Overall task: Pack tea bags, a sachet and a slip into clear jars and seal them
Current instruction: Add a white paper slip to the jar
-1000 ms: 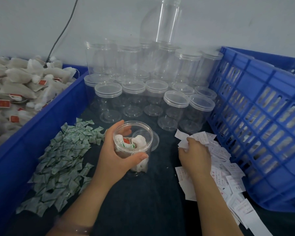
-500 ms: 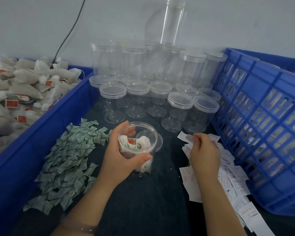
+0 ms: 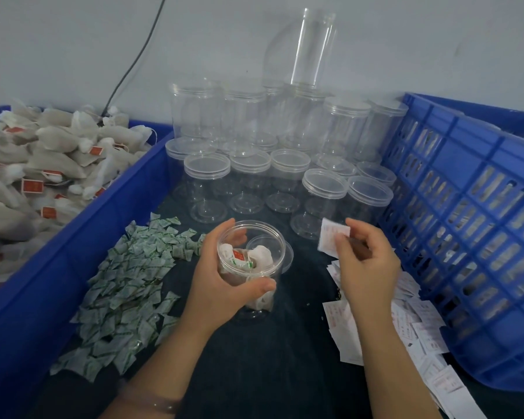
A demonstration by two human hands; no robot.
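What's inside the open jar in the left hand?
White tea bags, a red tag and a green-printed sachet show through the mouth of the open jar. The left hand covers its lower contents. The slip is outside, pinched by the right hand.

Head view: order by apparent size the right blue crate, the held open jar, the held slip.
Largest: right blue crate.
Then open jar, gripped by the left hand.
Smallest: slip, pinched by the right hand.
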